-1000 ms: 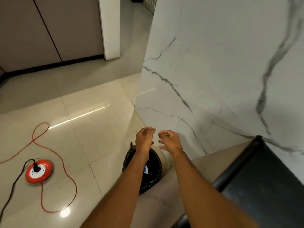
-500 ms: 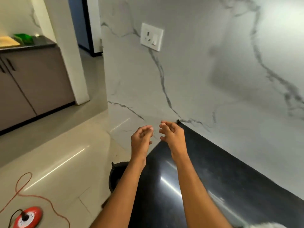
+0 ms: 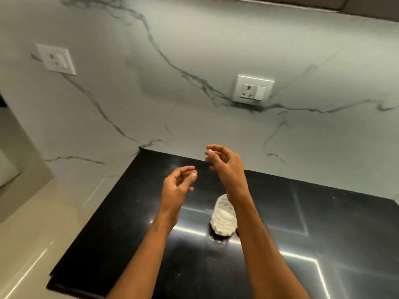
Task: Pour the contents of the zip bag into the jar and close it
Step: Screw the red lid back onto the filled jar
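Head view: two bare hands raised over a black countertop [image 3: 151,244], jar below.
Left hand [image 3: 177,188] and right hand [image 3: 224,165] near each other, not touching, fingers loosely curled, holding nothing. Jar [image 3: 223,216] upright on countertop, white contents, partly behind right forearm. Marble wall [image 3: 194,115] with two sockets.

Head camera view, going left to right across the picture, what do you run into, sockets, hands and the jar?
Left wall socket → left hand → jar on the black counter → right wall socket. The right hand sits above the jar and overlaps it sideways, so I leave it unplaced.
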A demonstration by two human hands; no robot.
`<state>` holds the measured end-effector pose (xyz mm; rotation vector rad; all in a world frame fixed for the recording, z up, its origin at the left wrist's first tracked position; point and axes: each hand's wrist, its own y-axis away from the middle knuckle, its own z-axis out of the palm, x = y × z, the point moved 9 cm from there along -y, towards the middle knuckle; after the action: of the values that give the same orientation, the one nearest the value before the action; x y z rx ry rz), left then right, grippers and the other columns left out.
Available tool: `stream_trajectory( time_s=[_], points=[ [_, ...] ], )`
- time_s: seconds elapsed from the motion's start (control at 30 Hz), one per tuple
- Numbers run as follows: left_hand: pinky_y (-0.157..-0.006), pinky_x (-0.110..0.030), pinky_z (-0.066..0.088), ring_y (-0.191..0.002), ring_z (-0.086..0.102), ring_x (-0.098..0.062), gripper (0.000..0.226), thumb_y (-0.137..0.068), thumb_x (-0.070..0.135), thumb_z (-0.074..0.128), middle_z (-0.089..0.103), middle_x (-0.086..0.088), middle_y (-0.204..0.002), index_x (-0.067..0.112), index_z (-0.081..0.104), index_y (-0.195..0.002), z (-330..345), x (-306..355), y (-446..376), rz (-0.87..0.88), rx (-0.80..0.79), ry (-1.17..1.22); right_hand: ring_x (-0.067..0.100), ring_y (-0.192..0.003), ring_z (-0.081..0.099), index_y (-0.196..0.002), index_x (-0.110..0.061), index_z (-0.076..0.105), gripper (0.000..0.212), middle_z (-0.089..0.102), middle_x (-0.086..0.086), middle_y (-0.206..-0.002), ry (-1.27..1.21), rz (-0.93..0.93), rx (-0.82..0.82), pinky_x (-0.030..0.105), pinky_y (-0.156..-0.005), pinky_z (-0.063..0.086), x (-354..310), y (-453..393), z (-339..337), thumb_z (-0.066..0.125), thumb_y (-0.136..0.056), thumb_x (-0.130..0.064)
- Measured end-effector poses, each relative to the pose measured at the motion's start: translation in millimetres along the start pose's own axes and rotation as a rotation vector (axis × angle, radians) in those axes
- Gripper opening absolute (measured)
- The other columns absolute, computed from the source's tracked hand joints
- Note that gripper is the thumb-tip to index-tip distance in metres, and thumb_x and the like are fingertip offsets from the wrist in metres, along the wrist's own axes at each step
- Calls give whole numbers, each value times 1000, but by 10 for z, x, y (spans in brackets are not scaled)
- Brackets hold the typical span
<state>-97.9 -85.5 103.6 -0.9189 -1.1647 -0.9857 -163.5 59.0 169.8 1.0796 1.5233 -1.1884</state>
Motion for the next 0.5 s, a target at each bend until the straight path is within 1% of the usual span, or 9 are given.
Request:
stream_trajectory(
  time_s=[0.13, 0.17, 0.23, 0.3, 0.33, 0.37, 0.4, 0.47, 0.5],
  points=[
    [-94, -32, 56, -115, 65, -14, 38, -87, 24, 74, 70, 5, -120, 28, 63, -123, 503, -377, 64, -29, -188, -113, 12, -97, 70, -110, -17, 69, 19, 73, 0, -102, 74, 32, 122, 30, -86, 57, 241, 152, -695, 64, -92, -25],
    [-97, -31, 54, -120, 61, -13, 47, -84, 27, 77, 66, 7, -126, 30, 60, -128, 602, -499, 69, -40, -239, -150, 12, -98, 69, -110, -17, 69, 19, 73, -1, -103, 102, 45, 143, 28, -87, 56, 327, 191, -833, 64, -92, -21],
    [-101, -26, 48, -129, 52, -8, 74, -75, 35, 85, 55, 11, -140, 34, 48, -140, 741, -752, 77, -59, -328, -233, 11, -103, 67, -112, -18, 67, 24, 71, -2, -107, 163, 77, 177, 26, -89, 56, 519, 276, -1059, 61, -90, -9],
    [-108, -28, 42, -136, 42, -5, 100, -64, 46, 90, 42, 14, -151, 39, 35, -148, 803, -963, 76, -66, -373, -310, 8, -109, 62, -115, -22, 65, 36, 67, -6, -114, 231, 127, 191, 27, -92, 54, 737, 383, -1212, 58, -86, -2],
    [-111, -30, 40, -138, 39, -4, 109, -59, 49, 91, 37, 16, -154, 41, 31, -150, 828, -1065, 67, -70, -387, -332, 9, -113, 59, -119, -23, 63, 41, 65, -7, -118, 272, 160, 195, 29, -94, 52, 868, 439, -1275, 58, -84, -1],
    [-112, -29, 38, -140, 37, -4, 115, -56, 48, 93, 35, 17, -155, 43, 27, -151, 855, -1150, 64, -74, -402, -341, 10, -118, 56, -122, -24, 61, 46, 62, -8, -123, 315, 195, 190, 30, -97, 50, 1010, 483, -1319, 59, -81, -2],
    [-111, -24, 38, -140, 37, -2, 119, -55, 43, 95, 33, 17, -156, 44, 25, -151, 879, -1227, 72, -80, -420, -347, 10, -122, 52, -126, -25, 59, 51, 60, -8, -128, 361, 232, 176, 31, -100, 47, 1149, 525, -1341, 60, -79, -2],
    [-104, -13, 40, -137, 40, 2, 126, -55, 29, 97, 33, 16, -155, 46, 18, -152, 948, -1342, 111, -86, -464, -356, 11, -130, 46, -133, -26, 52, 62, 53, -7, -138, 450, 313, 116, 27, -106, 39, 1429, 608, -1332, 64, -76, -6],
    [-102, -15, 44, -135, 45, -1, 130, -54, 25, 97, 35, 15, -154, 48, 15, -152, 980, -1395, 127, -85, -482, -360, 13, -133, 43, -137, -25, 48, 68, 48, -6, -142, 492, 355, 74, 26, -109, 36, 1573, 648, -1304, 66, -74, -9]
  ],
)
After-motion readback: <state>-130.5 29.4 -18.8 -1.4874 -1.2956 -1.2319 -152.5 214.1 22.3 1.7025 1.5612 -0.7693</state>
